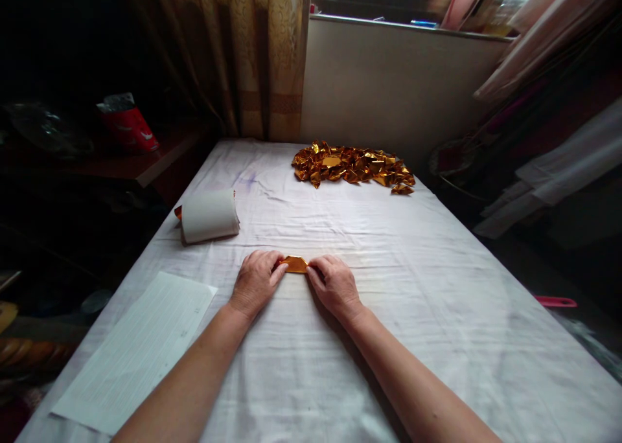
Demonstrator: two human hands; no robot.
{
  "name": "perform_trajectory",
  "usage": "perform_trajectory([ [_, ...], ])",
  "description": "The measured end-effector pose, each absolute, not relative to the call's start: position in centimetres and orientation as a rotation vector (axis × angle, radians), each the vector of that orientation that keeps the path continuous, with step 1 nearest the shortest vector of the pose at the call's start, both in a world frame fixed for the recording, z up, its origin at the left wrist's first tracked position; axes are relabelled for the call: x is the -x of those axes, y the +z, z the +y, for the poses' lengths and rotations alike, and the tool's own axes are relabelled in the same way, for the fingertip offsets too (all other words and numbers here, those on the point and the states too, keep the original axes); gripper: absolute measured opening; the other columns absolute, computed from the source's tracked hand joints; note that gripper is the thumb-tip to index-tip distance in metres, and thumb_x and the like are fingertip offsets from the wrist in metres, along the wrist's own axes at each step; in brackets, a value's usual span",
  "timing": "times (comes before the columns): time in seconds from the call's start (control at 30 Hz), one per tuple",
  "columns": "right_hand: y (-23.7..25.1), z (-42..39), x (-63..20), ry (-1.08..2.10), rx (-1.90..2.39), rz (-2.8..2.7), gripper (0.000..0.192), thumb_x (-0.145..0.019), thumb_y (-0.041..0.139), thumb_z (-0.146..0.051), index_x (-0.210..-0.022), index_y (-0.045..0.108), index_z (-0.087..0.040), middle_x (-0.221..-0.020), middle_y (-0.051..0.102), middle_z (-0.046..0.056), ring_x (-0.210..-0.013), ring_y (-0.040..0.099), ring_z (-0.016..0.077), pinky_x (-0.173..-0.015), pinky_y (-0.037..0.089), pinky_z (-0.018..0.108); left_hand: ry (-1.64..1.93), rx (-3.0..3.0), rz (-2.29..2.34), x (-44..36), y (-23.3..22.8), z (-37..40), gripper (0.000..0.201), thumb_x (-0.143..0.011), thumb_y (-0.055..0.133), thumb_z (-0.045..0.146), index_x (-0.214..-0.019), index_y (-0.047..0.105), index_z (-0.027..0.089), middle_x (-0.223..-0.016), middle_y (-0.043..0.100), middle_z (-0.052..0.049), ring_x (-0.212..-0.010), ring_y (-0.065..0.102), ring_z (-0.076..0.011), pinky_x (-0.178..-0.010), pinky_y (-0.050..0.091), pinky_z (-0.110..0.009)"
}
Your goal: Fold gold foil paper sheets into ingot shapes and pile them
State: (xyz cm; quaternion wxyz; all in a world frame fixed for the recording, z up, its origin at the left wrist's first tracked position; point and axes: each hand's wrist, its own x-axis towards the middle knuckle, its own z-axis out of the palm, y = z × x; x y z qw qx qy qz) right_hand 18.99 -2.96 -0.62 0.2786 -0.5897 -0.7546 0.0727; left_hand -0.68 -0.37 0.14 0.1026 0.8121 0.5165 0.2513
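Note:
A small piece of folded gold foil paper (296, 264) with slanted ends lies between my hands, near the middle of the table. My left hand (257, 279) pinches its left end between thumb and fingers. At the opposite end, my right hand (336, 283) grips the foil the same way. The fingertips cover both tips of the piece. Beyond the hands, a heap of folded gold foil pieces (352, 164) rests near the table's far edge. To the left sits a curled stack of paper (210, 216), white outside, with gold foil showing at its end.
A white cloth covers the table (437, 287). A lined sheet of paper (140, 349) lies by its left edge. Past the far edge are a curtain (262, 54) and a wall. A red packet (127, 125) stands on a dark side table at left; clothes hang at right.

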Motion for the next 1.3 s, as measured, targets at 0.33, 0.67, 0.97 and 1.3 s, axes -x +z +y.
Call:
perform_trajectory([
  [0.33,-1.2,-2.7,-18.4,0.126,1.646,-1.980,0.014,-0.091,0.052,-0.020,-0.095,0.065,-0.022,-0.088,0.068,0.005,-0.082,0.059,0.0206,-0.074,0.040,0.031,0.793,-2.435,1.651,0.1,-0.3,-0.4,0.008,-0.087,0.060,0.026,-0.094,0.059,0.023,-0.090,0.068,-0.004,-0.087,0.059,-0.0227,-0.080,0.044,-0.037],
  [0.67,-0.7,-2.9,-18.3,0.121,1.713,-2.055,0.023,-0.092,0.052,-0.017,-0.104,0.069,-0.027,-0.090,0.065,0.004,-0.082,0.057,0.0196,-0.070,0.037,0.030,0.715,-2.357,1.689,0.0,-0.1,-0.3,0.011,-0.090,0.055,0.020,-0.096,0.063,0.023,-0.097,0.068,-0.005,-0.092,0.059,-0.0244,-0.083,0.042,-0.039],
  [0.97,0.4,-3.6,-17.9,-0.003,1.752,-2.236,0.028,-0.093,0.052,-0.025,-0.116,0.066,-0.026,-0.099,0.064,0.007,-0.090,0.054,0.0214,-0.076,0.036,0.032,0.542,-2.483,1.654,-0.2,0.8,-0.9,0.028,-0.090,0.056,0.021,-0.111,0.070,0.035,-0.097,0.064,-0.004,-0.093,0.055,-0.0224,-0.080,0.041,-0.036],
  [1.3,1.3,-5.1,-19.4,-0.020,1.687,-2.437,0.043,-0.098,0.041,-0.040,-0.137,0.051,-0.026,-0.139,0.053,0.008,-0.123,0.045,0.0251,-0.096,0.033,0.038,0.396,-2.569,1.721,-0.4,1.2,-1.1,0.030,-0.092,0.054,0.022,-0.116,0.067,0.035,-0.101,0.063,-0.003,-0.094,0.054,-0.0218,-0.079,0.040,-0.035],
])
